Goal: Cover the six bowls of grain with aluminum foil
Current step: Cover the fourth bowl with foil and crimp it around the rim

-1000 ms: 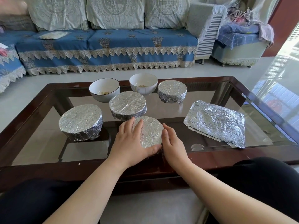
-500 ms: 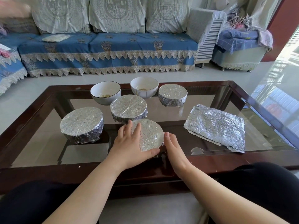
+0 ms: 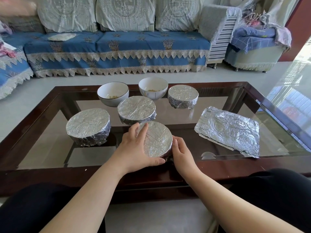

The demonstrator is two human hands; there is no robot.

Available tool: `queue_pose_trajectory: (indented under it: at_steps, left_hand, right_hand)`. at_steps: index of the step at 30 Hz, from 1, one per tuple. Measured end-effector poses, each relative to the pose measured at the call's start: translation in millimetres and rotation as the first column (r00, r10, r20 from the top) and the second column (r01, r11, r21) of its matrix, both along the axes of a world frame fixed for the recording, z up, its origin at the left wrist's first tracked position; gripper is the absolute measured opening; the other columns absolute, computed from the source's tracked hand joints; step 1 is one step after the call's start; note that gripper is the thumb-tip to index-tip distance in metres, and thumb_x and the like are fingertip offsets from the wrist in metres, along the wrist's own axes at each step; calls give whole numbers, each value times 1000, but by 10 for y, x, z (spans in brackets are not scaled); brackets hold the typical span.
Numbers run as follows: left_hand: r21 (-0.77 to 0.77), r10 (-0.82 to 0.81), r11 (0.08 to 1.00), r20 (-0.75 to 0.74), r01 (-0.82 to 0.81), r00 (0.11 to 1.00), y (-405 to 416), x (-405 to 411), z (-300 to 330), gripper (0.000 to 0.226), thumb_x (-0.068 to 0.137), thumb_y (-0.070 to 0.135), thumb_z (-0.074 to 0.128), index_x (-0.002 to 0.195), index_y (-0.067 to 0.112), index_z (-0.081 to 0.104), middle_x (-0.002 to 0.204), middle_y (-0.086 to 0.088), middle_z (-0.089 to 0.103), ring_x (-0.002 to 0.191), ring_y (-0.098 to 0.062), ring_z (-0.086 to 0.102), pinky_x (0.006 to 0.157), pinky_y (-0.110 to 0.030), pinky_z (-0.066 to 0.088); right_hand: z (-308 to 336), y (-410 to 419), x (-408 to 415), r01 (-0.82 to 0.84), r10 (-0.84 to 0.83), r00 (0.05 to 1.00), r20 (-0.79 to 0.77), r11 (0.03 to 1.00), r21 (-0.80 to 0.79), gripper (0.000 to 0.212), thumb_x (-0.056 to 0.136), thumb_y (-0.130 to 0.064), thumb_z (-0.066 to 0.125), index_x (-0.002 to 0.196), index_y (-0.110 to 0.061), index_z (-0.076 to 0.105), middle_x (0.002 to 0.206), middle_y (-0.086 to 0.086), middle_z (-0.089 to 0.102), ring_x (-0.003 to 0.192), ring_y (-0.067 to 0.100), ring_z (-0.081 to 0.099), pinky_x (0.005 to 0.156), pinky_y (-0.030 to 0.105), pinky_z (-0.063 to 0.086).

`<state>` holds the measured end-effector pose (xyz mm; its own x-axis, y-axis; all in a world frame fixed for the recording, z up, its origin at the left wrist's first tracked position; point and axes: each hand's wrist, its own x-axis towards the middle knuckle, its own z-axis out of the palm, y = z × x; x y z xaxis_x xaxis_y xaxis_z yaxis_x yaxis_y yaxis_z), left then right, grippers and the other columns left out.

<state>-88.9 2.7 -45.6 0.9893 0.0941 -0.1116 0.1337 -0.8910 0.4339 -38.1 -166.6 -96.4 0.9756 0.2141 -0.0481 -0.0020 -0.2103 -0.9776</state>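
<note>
A foil-covered bowl (image 3: 158, 140) stands near the table's front edge between my hands. My left hand (image 3: 134, 148) cups its left side, thumb under the near rim, fingers on the foil top. My right hand (image 3: 182, 151) presses against its right side. Three other foil-covered bowls stand on the glass: one at the left (image 3: 88, 126), one in the middle (image 3: 136, 109), one at the back right (image 3: 183, 96). Two white bowls, the left one (image 3: 113, 93) and the right one (image 3: 153, 87), stand uncovered at the back with a little grain inside.
A stack of crumpled foil sheets (image 3: 228, 130) lies on the right of the glass table (image 3: 277, 115), which has a dark wooden frame. A blue-covered sofa (image 3: 117, 47) stands beyond the table. My dark-clothed knees are at the bottom corners.
My left thumb has slid round under the near rim of the bowl and my right hand has closed in against its right side. The camera has tilted up a little.
</note>
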Motion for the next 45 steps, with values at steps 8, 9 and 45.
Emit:
queue_pose_trajectory:
  at_steps: [8, 9, 45]
  left_hand:
    - [2, 34, 999, 32, -34, 999, -28, -16, -48, 131, 61, 81, 68, 157, 32, -7, 159, 10, -10, 147, -20, 1, 120, -39, 14]
    - [4, 36, 999, 35, -36, 999, -30, -17, -52, 131, 61, 82, 67, 157, 32, -7, 159, 10, -10, 147, -21, 2, 120, -40, 14]
    - [29, 26, 999, 14, -26, 1000, -37, -20, -15, 130, 63, 82, 65, 157, 29, -7, 158, 8, -12, 148, -21, -1, 120, -40, 14]
  right_hand:
    - [9, 72, -1, 100, -103, 991, -90, 994, -31, 31, 105, -34, 36, 109, -14, 59, 92, -8, 62, 92, 13, 57, 87, 31, 45]
    - [7, 73, 6, 114, -116, 988, -104, 993, -22, 30, 104, -34, 37, 107, -13, 59, 91, -7, 62, 89, 12, 57, 85, 30, 44]
    - [-23, -113, 36, -58, 72, 997, 41, 963, -262, 40, 84, -3, 63, 114, -29, 60, 101, -11, 72, 96, 10, 68, 92, 35, 52]
